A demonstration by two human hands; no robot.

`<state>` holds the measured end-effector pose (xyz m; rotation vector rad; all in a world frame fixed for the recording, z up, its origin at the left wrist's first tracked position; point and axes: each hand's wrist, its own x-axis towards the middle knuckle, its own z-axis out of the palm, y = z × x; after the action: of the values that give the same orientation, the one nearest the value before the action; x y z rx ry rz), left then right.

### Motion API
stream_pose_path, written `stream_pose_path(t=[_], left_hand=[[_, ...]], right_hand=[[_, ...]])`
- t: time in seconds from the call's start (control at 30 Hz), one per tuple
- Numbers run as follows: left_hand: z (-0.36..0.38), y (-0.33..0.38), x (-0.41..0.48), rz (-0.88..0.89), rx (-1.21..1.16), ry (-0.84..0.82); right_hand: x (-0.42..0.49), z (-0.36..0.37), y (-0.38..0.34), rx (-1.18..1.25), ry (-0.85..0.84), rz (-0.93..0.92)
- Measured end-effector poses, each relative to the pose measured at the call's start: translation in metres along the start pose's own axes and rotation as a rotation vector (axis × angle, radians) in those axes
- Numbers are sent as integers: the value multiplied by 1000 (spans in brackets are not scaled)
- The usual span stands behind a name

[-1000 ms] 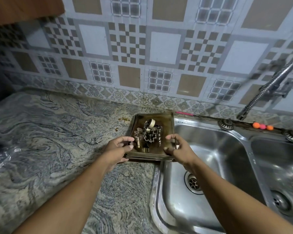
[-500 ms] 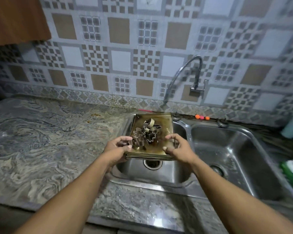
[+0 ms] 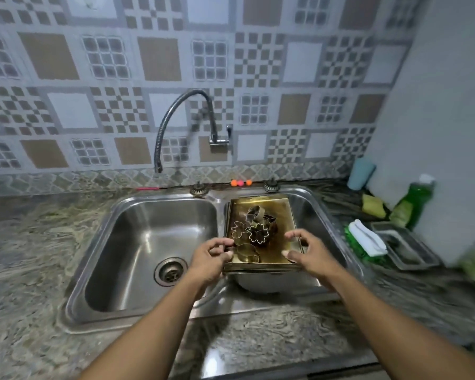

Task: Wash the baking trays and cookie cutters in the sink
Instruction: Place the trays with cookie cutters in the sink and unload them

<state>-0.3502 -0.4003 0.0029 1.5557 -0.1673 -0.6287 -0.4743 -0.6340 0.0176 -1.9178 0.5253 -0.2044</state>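
The person's two hands are holding one stack of baking trays (image 3: 284,212) over the right basin of the two-basin sink (image 3: 113,242), with the stack's near edge hanging just above the basin's front rim. The layered near edge is showing at least two trays, but the exact number cannot be told. The left hand (image 3: 207,260) is gripping the near left corner, thumb on top of the rim and fingers curled around the edge. The right hand (image 3: 310,255) is gripping the near right corner, its thumb pressing on the rim and its fingers arching over the side. The cookie cutters (image 3: 258,233) are lying loose on the top tray: about five are showing, among them one flower outline, one dark fluted flower and one rounded shape nearest the hands, while the far ones are overlapping and making the count uncertain.

One flexible faucet (image 3: 187,127) is curving from the wall down toward the left basin. Two round knobs (image 3: 198,189) are sitting on the sink's back ledge, and three small orange and pink balls (image 3: 240,183) are lying in a row between them. On the countertop (image 3: 39,256) to the right are standing one teal cup (image 3: 361,174) and one green bottle (image 3: 414,198), with one yellow sponge (image 3: 373,205) between them, one white cloth (image 3: 368,241) lying on one green scrubber (image 3: 353,242), and one grey dish (image 3: 406,248) beside it
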Motion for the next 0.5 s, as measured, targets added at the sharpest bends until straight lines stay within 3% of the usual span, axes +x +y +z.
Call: stream_pose_path(t=[0.23,0.5], left_hand=[[65,-39,104,-29,79,-43],[108,-116,167,-213,60,-8]], right_hand=[[64,-44,68,-13,40,130],[135,-54,148,-62,-12,286]])
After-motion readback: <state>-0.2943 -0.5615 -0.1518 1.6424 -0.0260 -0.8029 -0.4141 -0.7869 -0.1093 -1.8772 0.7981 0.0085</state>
